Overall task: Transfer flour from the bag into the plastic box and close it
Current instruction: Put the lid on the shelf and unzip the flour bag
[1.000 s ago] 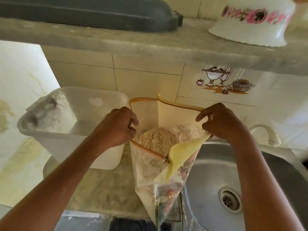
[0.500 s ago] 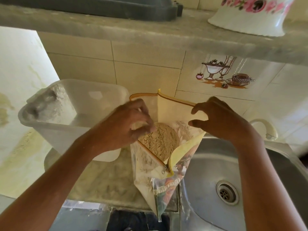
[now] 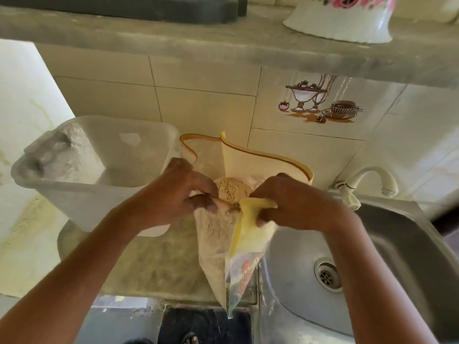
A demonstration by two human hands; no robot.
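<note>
The flour bag (image 3: 218, 234) stands upright at the right edge of the bench (image 3: 149, 264), just beside the sink (image 3: 372, 256), its mouth wide open so the mound of flour (image 3: 232, 192) inside shows. Both hands meet at the near lip of that mouth: the left hand (image 3: 178, 194) pinches the clear plastic edge between thumb and curled fingers, and the right hand (image 3: 293, 204) grips the yellow flap, fingers folded round it. Holding both sides of the lip probably serves to steady the floppy bag and shape a spout before lifting. The plastic box (image 3: 94, 170) waits lidless toward the back left corner of the bench, just beside the bag, with some flour already heaped in its left end; that closeness should keep the pour short. No lid is in view.
</note>
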